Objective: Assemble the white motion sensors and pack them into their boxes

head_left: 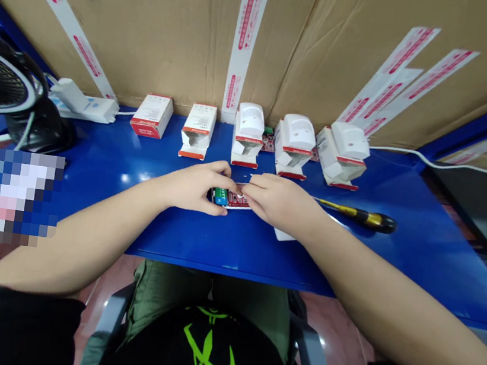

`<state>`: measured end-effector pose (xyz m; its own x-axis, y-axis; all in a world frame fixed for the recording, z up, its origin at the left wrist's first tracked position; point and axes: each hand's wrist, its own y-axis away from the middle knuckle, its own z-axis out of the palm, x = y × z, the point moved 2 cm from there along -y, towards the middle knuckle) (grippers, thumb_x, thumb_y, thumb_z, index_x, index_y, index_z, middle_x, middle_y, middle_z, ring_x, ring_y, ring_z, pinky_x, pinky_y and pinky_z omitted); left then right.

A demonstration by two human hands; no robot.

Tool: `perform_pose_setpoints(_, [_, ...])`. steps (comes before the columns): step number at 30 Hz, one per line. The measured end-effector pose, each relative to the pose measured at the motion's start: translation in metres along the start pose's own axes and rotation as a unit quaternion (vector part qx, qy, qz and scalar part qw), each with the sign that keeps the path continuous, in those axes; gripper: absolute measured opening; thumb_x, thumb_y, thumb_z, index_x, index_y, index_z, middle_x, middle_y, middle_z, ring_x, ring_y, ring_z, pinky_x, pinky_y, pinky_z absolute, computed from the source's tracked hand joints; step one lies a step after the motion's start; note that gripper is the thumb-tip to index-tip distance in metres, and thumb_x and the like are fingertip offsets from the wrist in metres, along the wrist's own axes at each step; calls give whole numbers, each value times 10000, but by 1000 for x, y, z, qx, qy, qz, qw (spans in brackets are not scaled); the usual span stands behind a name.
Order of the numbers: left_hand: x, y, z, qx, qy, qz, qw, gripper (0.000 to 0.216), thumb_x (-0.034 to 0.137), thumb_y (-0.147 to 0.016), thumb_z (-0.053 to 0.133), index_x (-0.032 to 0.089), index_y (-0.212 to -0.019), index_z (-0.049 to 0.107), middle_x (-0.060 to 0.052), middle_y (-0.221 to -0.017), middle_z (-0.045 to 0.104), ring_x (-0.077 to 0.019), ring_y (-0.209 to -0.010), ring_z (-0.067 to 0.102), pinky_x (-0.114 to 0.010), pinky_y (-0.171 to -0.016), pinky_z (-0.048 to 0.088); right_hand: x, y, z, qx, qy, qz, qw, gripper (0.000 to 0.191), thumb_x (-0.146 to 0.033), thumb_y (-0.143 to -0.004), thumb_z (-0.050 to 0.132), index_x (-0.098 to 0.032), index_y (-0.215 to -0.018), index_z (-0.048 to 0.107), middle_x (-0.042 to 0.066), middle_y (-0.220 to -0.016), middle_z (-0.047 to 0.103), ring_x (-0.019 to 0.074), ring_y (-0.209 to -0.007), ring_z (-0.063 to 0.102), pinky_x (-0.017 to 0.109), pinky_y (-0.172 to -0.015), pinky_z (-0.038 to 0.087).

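Observation:
In front of me on the blue table lies a red circuit board (233,198) with a blue-green block at its left end, seated in a white plastic shell. My left hand (200,187) grips it, with the thumb at the near edge and fingers at the far edge. Closed in a pinch over its right end is my right hand (280,201); whatever sits between those fingertips is hidden. A white plastic cover (284,236) lies partly beneath my right wrist. To the right rests a screwdriver (368,219) with a black and yellow handle. Tiny pieces lie beyond the board.
Along the back stand several small boxes (199,124); three have white detectors (300,131) on top. More red boards (268,143) show behind them. At the left are a black fan (22,87) and a white power strip (96,109). A cardboard wall (165,28) closes off the back.

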<state>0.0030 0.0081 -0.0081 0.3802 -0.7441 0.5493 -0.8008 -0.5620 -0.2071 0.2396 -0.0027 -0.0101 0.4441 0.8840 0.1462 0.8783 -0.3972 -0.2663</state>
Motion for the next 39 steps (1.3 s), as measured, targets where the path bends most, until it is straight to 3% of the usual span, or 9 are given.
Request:
perform_pose_setpoints(6, [0, 0, -1, -5, -3, -5, 1000, 391, 347, -900, 872, 237, -1270, 811, -76, -1190, 635, -242, -1044, 692, -421, -1032, 610, 2, 2, 5, 0, 23, -19, 1000, 343, -111, -1116, 470, -156, -1035, 800, 90, -891, 733, 230, -874, 648, 375, -851, 554])
perform_pose_setpoints(16, [0, 0, -2, -7, 2, -4, 1000, 413, 353, -906, 866, 252, -1302, 803, -67, -1164, 620, -237, -1036, 683, -434, -1040, 609, 4, 2, -5, 23, -160, 84, 983, 249, -179, -1054, 523, -174, -997, 765, 110, -985, 767, 233, -893, 710, 357, -827, 558])
perform_pose_setpoints(23, [-1, 0, -2, -10, 9, -11, 1000, 412, 351, -902, 866, 256, -1299, 806, -69, -1174, 630, -243, -1047, 695, -417, -1026, 604, 1, -5, -2, -17, -149, 138, 979, 254, -206, -1055, 502, -174, -941, 727, 98, -931, 709, 222, -838, 643, 345, -767, 503])
perform_pose_setpoints(32, [2, -1, -3, -24, 7, -31, 999, 428, 366, -909, 859, 245, -1314, 796, -80, -1207, 619, -259, -1070, 699, -450, -1035, 596, 9, -3, 5, -25, -38, 19, 999, 351, -166, -1136, 398, -134, -1080, 742, 137, -988, 715, 250, -886, 627, 369, -816, 518])
perform_pose_setpoints(35, [2, -1, -4, -27, 7, -34, 999, 412, 364, -912, 852, 241, -1301, 802, -83, -1211, 616, -261, -1083, 697, -451, -1053, 590, 13, -3, 7, -25, -69, 5, 997, 349, -188, -1145, 402, -145, -1098, 745, 129, -1005, 725, 243, -895, 641, 370, -833, 533])
perform_pose_setpoints(39, [1, -1, -4, -23, 9, -33, 999, 411, 378, -916, 845, 262, -1308, 803, -71, -1194, 615, -245, -1063, 690, -434, -1054, 596, 20, -2, 1, -34, -192, 39, 980, 296, -272, -1135, 474, -171, -1092, 749, 107, -1015, 741, 224, -876, 677, 360, -821, 552])
